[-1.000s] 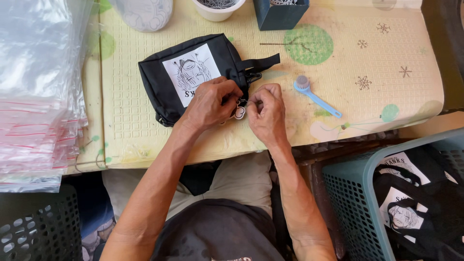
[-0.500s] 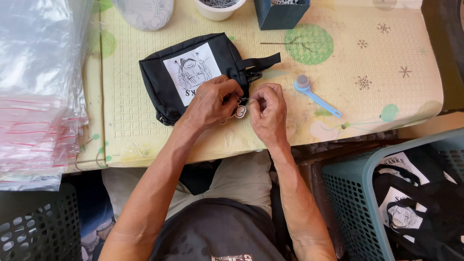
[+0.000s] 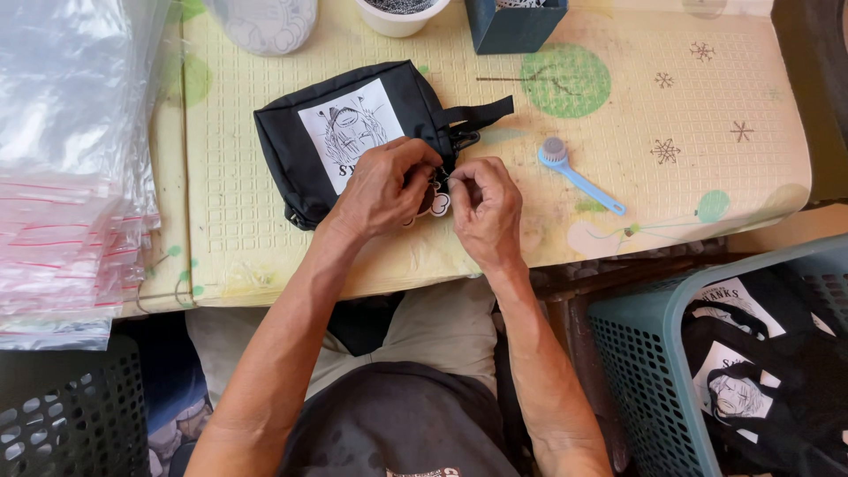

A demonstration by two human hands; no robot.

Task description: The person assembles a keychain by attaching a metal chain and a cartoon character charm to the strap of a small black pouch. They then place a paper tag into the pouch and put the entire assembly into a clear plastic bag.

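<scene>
A black pouch with a white printed picture patch lies on a yellow padded mat. My left hand rests on the pouch's near right corner, fingers pinched around a small round charm that hangs by the zipper. My right hand is just right of it, fingertips pinched on a thin metal ring or wire at the same spot. The two hands almost touch. What joins the charm to the pouch is hidden by my fingers.
A light blue small brush lies on the mat to the right. A white cup and dark blue box stand at the back. Stacked clear plastic bags are left. A teal basket at right holds more black pouches; a black basket lower left.
Both hands stay at the pouch's corner with only slight finger movement around the charm. Nothing else has moved.
</scene>
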